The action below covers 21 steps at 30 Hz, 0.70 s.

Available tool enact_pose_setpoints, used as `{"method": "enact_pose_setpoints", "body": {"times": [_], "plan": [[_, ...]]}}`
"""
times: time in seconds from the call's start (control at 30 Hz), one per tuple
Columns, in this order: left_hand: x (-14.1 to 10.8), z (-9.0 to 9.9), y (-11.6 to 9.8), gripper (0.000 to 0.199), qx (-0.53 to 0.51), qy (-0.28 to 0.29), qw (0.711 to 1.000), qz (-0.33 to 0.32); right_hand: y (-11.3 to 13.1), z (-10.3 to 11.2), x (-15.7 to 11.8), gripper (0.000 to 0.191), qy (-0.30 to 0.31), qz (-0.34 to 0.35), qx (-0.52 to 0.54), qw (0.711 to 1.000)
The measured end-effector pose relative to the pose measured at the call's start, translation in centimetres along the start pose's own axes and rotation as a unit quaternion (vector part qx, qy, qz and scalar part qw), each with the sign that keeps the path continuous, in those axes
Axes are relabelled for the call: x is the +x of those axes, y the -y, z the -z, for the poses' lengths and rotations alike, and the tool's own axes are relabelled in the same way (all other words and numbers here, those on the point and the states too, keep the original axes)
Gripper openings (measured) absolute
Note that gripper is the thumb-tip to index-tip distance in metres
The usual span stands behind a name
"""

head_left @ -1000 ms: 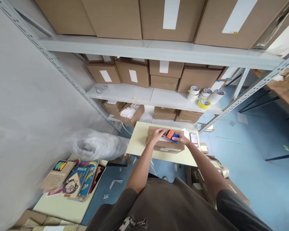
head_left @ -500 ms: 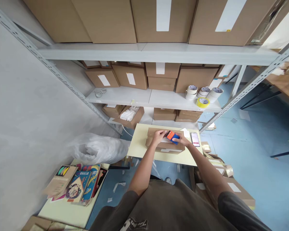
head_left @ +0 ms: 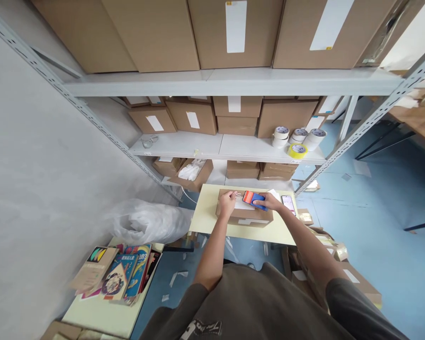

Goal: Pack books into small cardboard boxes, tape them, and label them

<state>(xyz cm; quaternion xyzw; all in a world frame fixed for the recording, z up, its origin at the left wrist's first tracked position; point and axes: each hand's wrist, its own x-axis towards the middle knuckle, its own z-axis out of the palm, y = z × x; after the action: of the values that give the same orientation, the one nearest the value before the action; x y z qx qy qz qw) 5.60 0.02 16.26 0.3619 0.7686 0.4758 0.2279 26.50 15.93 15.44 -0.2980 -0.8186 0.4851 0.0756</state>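
Note:
A small blue-and-orange packet point(head_left: 250, 198) is gripped in my right hand point(head_left: 269, 202), its orange end pointing toward my left. My left hand point(head_left: 228, 203) is closed in a pinch just left of the packet, apart from it. Something small and thin shows at those fingertips, too small to name. Both hands are over a brown cardboard box point(head_left: 255, 219) with a white label point(head_left: 244, 204) on top. The box rests on a pale yellow table point(head_left: 205, 212). Right of the box lies a phone point(head_left: 288, 205) with its screen lit, and white paper point(head_left: 273, 193) is beside it.
Metal shelving point(head_left: 233, 88) rises behind the table, stacked with cartons. Tape rolls point(head_left: 298, 150) sit on its middle shelf. At left are a bundle of clear plastic point(head_left: 156, 222) and a side table point(head_left: 102, 316) with books point(head_left: 116, 276). More cartons point(head_left: 361, 281) lie at lower right.
My left hand has drawn away from the packet to the left, leaving a gap. My right hand still holds the packet, now turned flatter. The view has shifted slightly.

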Motion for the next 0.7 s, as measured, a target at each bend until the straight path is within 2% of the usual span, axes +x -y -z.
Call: {"method": "enact_pose_setpoints", "body": {"times": [0.07, 0.13, 0.2, 0.33, 0.43, 0.53, 0.7], "plan": [[0.3, 0.7, 0.4, 0.04, 0.015, -0.023, 1.0, -0.007, -0.2, 0.5, 0.0, 0.062, 0.009, -0.006, -0.022, 1.0], [0.8, 2.3, 1.1, 0.04, 0.027, -0.066, 0.997, -0.009, -0.8, 1.2, -0.3, 0.063, 0.019, -0.017, -0.033, 0.999], [1.5, 4.8, 2.5, 0.039, 0.038, -0.118, 0.992, 0.003, -1.7, 2.2, -0.9, 0.063, 0.024, -0.033, -0.034, 0.999], [2.9, 10.4, 6.2, 0.037, 0.051, -0.152, 0.986, 0.048, -2.9, 4.1, -1.5, 0.065, 0.026, -0.066, -0.049, 0.996], [3.8, 13.1, 8.7, 0.036, 0.027, -0.157, 0.983, 0.088, -2.8, 4.6, -0.8, 0.066, 0.031, -0.082, -0.082, 0.993], [4.5, 13.6, 10.4, 0.037, 0.021, -0.127, 0.984, 0.122, -2.2, 4.2, 0.3, 0.068, 0.034, -0.093, -0.126, 0.987], [4.5, 11.4, 12.6, 0.047, 0.056, -0.084, 0.977, 0.186, -1.6, 3.4, 0.9, 0.068, 0.038, -0.099, -0.179, 0.978]]}}
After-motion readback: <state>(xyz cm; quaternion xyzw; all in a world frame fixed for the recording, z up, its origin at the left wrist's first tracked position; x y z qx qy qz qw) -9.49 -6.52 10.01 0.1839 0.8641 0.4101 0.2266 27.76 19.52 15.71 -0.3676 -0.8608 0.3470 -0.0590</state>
